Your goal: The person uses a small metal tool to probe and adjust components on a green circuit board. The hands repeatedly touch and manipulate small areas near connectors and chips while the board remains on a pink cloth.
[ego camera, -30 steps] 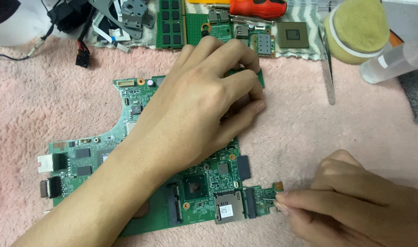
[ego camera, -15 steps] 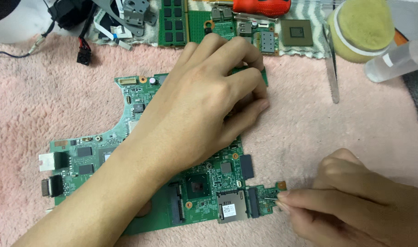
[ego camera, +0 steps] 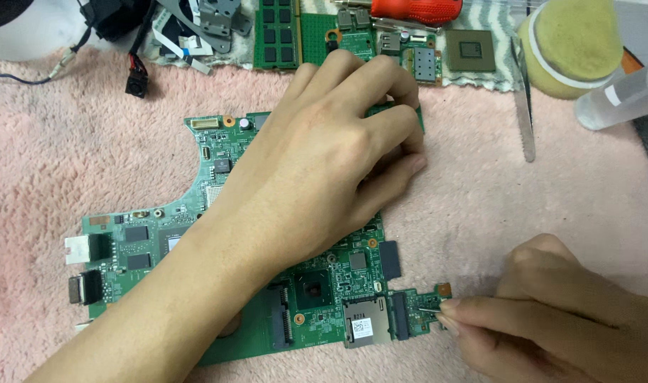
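One green motherboard (ego camera: 232,234) under two hands: left hand (ego camera: 324,156), right hand (ego camera: 551,312), perhaps pinching.

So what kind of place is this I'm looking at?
Probably an electronics repair bench: a bare laptop motherboard lies on a pink fluffy mat, with memory modules, a processor chip and an orange-handled screwdriver along the far edge.

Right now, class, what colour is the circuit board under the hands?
Green: the circuit board lying on the pink fluffy cloth, clearest in the head view.
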